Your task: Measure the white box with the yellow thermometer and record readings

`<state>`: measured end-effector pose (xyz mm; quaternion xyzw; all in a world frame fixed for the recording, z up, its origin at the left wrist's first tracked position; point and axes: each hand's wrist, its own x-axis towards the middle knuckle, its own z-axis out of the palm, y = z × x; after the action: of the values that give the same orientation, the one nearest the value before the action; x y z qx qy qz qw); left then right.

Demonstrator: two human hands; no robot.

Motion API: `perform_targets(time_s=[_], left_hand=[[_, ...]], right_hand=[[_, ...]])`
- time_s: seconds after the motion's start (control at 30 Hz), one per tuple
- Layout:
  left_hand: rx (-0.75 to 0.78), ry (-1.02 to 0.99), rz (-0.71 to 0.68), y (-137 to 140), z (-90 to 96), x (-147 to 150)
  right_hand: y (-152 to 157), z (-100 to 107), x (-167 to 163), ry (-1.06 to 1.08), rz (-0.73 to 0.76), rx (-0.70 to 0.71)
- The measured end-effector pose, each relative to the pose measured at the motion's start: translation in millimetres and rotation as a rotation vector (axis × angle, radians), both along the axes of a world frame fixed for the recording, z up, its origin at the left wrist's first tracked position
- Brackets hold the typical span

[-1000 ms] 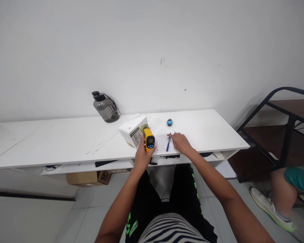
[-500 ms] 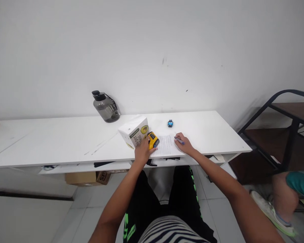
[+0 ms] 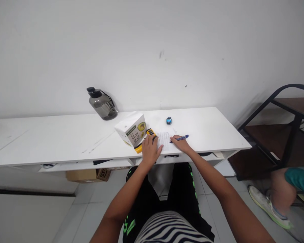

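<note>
My right hand [image 3: 180, 143] pinches a blue pen [image 3: 184, 137], its tip low over a sheet of handwritten paper [image 3: 164, 137]. My left hand [image 3: 150, 148] lies with fingers stretched and thumb apart across a yellow-and-black tool [image 3: 138, 149] and the paper's left edge. The hand hides the tool's middle, so I cannot tell its exact kind. Just left of the tool stands a white folded card box [image 3: 133, 130] printed with avocados and the words "Su-per Meal".
A watch with a lit blue screen [image 3: 169, 120] rests on the white desk [image 3: 66, 138]. A dark translucent water bottle [image 3: 102, 105] stands by the wall. Below is a cardboard box [image 3: 86, 175]. At right are a metal-framed rack [image 3: 281, 135] and another person's leg [image 3: 281, 192].
The yellow tool has turned and now lies slantwise under my left hand, which has shifted right onto the paper. My right hand has moved slightly left, with the pen lying flatter.
</note>
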<state>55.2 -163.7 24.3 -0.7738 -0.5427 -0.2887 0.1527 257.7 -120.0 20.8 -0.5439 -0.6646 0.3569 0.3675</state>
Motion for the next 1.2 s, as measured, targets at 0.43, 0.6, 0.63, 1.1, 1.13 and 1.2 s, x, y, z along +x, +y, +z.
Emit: perform_targets(time_s=[0.43,0.6,0.63,1.1,1.13,1.2], left_hand=[[0.08,0.062,-0.172,-29,-79.5,18],[0.087,0.036,-0.172,-28,-80.4,18],[0.083,0.034,-0.175,-28,-80.0,18],[0.0,-0.001,-0.169,-29,-82.5,17],[0.001,-0.005,-0.168,-29,-82.5,18],[0.003,-0.011,-0.166,-29,-82.3,18]], right_hand=[[2,-4,-1,-0.003,-0.017,-0.018],[2,-5,-1,-0.016,-0.06,-0.017],[2,-5,-1,-0.02,-0.062,-0.013],[0,-3,-1,-0.012,-0.056,0.006],[0,-4,-1,-0.015,-0.062,0.009],[-1,-4,-1,-0.025,-0.07,0.015]])
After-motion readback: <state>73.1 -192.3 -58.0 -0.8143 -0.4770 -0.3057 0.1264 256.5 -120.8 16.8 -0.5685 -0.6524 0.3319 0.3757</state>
